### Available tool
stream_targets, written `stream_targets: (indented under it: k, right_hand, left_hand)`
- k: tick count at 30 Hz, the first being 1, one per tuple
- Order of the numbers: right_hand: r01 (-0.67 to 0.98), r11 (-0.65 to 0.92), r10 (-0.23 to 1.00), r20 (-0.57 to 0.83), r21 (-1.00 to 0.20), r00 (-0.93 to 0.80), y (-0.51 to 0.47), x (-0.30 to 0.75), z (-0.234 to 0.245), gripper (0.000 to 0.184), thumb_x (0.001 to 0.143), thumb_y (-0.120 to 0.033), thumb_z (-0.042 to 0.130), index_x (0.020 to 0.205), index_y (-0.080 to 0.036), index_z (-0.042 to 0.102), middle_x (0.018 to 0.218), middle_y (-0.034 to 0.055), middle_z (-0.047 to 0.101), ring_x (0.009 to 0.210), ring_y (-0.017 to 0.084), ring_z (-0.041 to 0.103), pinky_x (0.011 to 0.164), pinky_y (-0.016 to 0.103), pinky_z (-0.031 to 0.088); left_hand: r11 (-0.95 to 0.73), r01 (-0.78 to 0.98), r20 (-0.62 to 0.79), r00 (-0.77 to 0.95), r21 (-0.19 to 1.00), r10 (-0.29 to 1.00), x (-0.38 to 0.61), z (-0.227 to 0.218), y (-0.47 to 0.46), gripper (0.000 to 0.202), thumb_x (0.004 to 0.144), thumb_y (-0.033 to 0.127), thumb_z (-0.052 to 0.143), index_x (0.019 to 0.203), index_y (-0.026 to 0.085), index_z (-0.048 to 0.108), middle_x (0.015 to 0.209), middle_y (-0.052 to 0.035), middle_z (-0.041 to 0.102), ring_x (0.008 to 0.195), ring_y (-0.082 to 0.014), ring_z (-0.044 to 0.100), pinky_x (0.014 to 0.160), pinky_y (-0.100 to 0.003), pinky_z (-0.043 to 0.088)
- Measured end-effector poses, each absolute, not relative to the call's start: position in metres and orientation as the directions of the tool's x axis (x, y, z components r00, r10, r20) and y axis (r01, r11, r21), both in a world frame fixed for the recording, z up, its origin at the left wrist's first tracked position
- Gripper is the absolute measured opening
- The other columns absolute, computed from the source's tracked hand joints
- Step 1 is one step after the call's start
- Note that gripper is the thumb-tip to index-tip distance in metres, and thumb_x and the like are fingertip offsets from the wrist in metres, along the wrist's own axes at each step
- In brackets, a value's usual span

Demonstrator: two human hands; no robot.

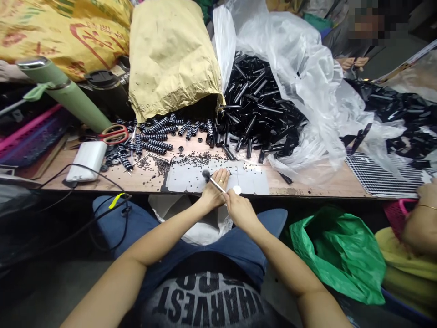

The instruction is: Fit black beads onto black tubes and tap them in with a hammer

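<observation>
My right hand (pixel 240 208) is closed around the lower end of a slim, silver-handled brush (pixel 217 184) with a fuzzy dark head. The brush slants up and left across my left hand (pixel 215 187), its head just beyond that hand's edge. My left hand has its fingers stretched out over a pale grey mat (pixel 186 175) at the table edge, and a ring shows on one finger. Whether the left palm supports the brush is hard to see. Tiny black rings (pixel 194 158) lie scattered behind and left of the hands. A white disc (pixel 236 189) sits beside my right hand.
Striped black-and-white rods (pixel 157 146) lie before a yellow sack (pixel 174 54). Black tubes (pixel 252 105) spill from clear plastic (pixel 307 68). Scissors (pixel 116 135), a white power bank (pixel 87 160) and a green flask (pixel 68 91) are left. A green bag (pixel 341 250) and other people are right.
</observation>
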State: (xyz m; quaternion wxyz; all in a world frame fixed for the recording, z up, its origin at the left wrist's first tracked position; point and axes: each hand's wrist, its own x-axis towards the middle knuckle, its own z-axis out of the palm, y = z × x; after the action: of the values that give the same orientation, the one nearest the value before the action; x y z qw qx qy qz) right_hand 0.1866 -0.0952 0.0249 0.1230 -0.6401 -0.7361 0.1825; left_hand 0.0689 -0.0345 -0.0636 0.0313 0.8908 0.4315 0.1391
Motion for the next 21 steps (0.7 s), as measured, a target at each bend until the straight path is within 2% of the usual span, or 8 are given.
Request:
stream_targets:
  k: [2, 3, 7, 9, 12, 15, 19, 21]
  right_hand:
    - [0.935, 0.095, 0.979, -0.140, -0.341, -0.150, -0.092, 0.191, 0.019, 0.028, 0.099, -0.035, 0.034, 0.086, -0.020, 0.054, 0.064, 0.0038, 0.062, 0.054, 0.020, 0.059, 0.052, 0.025, 0.031]
    - [0.934, 0.079, 0.984, -0.124, -0.347, -0.129, -0.092, 0.196, 0.020, 0.029, 0.100, -0.036, 0.032, 0.087, -0.021, 0.054, 0.063, 0.0031, 0.062, 0.054, 0.020, 0.059, 0.052, 0.025, 0.031]
    - [0.888, -0.030, 0.992, 0.098, -0.459, 0.084, -0.095, 0.219, 0.025, 0.039, 0.102, -0.041, 0.020, 0.094, -0.020, 0.052, 0.065, 0.0025, 0.061, 0.056, 0.018, 0.059, 0.055, 0.025, 0.033]
    - [0.907, -0.098, 0.991, 0.045, -0.409, 0.127, -0.095, 0.229, 0.018, 0.037, 0.102, -0.038, 0.022, 0.092, -0.019, 0.052, 0.064, 0.0030, 0.060, 0.056, 0.018, 0.058, 0.055, 0.025, 0.031]
    - [0.951, -0.144, 0.983, -0.153, -0.273, 0.105, -0.092, 0.240, 0.001, 0.031, 0.101, -0.034, 0.030, 0.088, -0.019, 0.053, 0.064, 0.0028, 0.060, 0.056, 0.018, 0.057, 0.056, 0.026, 0.027]
    - [0.956, -0.174, 0.978, -0.157, -0.238, 0.139, -0.086, 0.253, -0.008, 0.032, 0.102, -0.035, 0.030, 0.089, -0.019, 0.054, 0.066, 0.0023, 0.060, 0.057, 0.017, 0.056, 0.057, 0.026, 0.025]
    - [0.955, -0.227, 0.973, -0.086, -0.192, 0.214, -0.077, 0.273, -0.009, 0.033, 0.102, -0.038, 0.031, 0.091, -0.018, 0.055, 0.066, 0.0037, 0.060, 0.057, 0.017, 0.054, 0.057, 0.027, 0.025]
    - [0.955, -0.254, 0.967, -0.067, -0.156, 0.246, -0.072, 0.279, -0.013, 0.034, 0.101, -0.039, 0.032, 0.094, -0.017, 0.056, 0.071, 0.0067, 0.061, 0.061, 0.019, 0.056, 0.058, 0.028, 0.027]
  left_hand:
    - [-0.637, 0.749, 0.235, 0.596, 0.180, 0.767, 0.067, -0.065, -0.033, 0.062, 0.090, 0.027, 0.038, 0.143, -0.003, 0.029, 0.150, -0.0267, 0.030, 0.142, -0.0342, 0.024, 0.114, -0.051, 0.024]
    - [-0.636, 0.749, 0.247, 0.590, 0.188, 0.768, 0.066, -0.065, -0.033, 0.060, 0.091, 0.027, 0.038, 0.142, -0.003, 0.032, 0.149, -0.0262, 0.033, 0.141, -0.0340, 0.027, 0.113, -0.050, 0.026]
    - [-0.556, 0.793, 0.284, 0.489, 0.248, 0.825, 0.058, -0.062, -0.027, 0.044, 0.092, 0.012, 0.035, 0.132, 0.001, 0.048, 0.134, -0.0240, 0.052, 0.125, -0.0278, 0.049, 0.108, -0.043, 0.036]
    - [-0.534, 0.804, 0.292, 0.461, 0.263, 0.838, 0.056, -0.061, -0.022, 0.042, 0.090, 0.005, 0.034, 0.128, 0.004, 0.053, 0.126, -0.0214, 0.058, 0.114, -0.0250, 0.057, 0.102, -0.040, 0.043]
    - [-0.530, 0.799, 0.290, 0.456, 0.285, 0.842, 0.055, -0.056, -0.021, 0.041, 0.089, 0.003, 0.036, 0.126, 0.008, 0.055, 0.117, -0.0185, 0.062, 0.104, -0.0239, 0.059, 0.092, -0.039, 0.049]
    - [-0.521, 0.795, 0.231, 0.469, 0.310, 0.853, 0.044, -0.039, -0.034, 0.040, 0.087, 0.002, 0.039, 0.120, 0.012, 0.060, 0.106, -0.0148, 0.065, 0.097, -0.0230, 0.060, 0.084, -0.035, 0.051]
    - [-0.509, 0.787, 0.046, 0.528, 0.348, 0.848, 0.010, -0.003, -0.047, 0.018, 0.088, 0.019, 0.053, 0.096, 0.019, 0.069, 0.081, -0.0090, 0.065, 0.080, -0.0234, 0.061, 0.071, -0.033, 0.051]
    - [-0.365, 0.855, 0.035, 0.379, 0.370, 0.925, -0.007, 0.011, -0.027, 0.024, 0.089, 0.033, 0.054, 0.099, 0.016, 0.069, 0.084, -0.0111, 0.066, 0.082, -0.0257, 0.062, 0.071, -0.036, 0.051]
